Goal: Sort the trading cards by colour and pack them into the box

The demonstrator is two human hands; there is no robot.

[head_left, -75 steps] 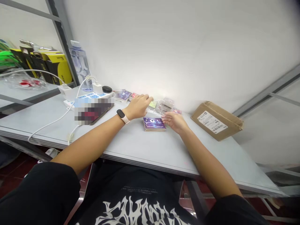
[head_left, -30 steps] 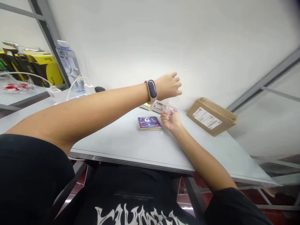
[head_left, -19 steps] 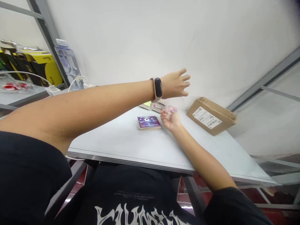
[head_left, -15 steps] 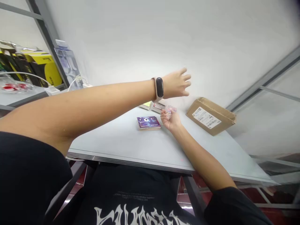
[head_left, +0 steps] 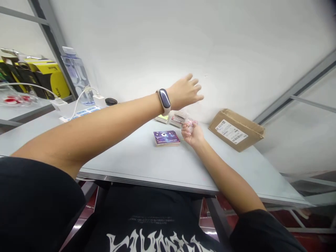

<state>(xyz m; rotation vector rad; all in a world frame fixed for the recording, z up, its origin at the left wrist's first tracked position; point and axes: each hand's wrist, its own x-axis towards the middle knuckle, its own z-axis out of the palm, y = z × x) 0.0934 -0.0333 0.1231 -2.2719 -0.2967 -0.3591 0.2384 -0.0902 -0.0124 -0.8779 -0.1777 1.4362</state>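
Raised over the back of the table, my left hand [head_left: 186,91] has its fingers apart and nothing in them. A watch band is on that wrist. Below it, my right hand [head_left: 193,135] is closed round a crinkled clear plastic wrapper [head_left: 189,125] with pink on it; part of the wrapper sticks out above the fingers. To the left of my right hand lies a stack of purple cards [head_left: 166,137] with a moon picture on top. Behind are a stack of pale, pink-marked cards [head_left: 177,119] and a yellow-green stack [head_left: 162,118], partly below my left wrist.
A cardboard box [head_left: 236,130] with a white label leans against the wall at the right of the white table [head_left: 136,161]. At the left are a power strip [head_left: 83,112], a white cable, a dark small object [head_left: 111,101], a water bottle [head_left: 76,75] and yellow-black boxes [head_left: 54,77].
My left hand and forearm have moved left and slightly down, uncovering the power strip and dark object. My right hand, still gripping the wrapper, has shifted only slightly.
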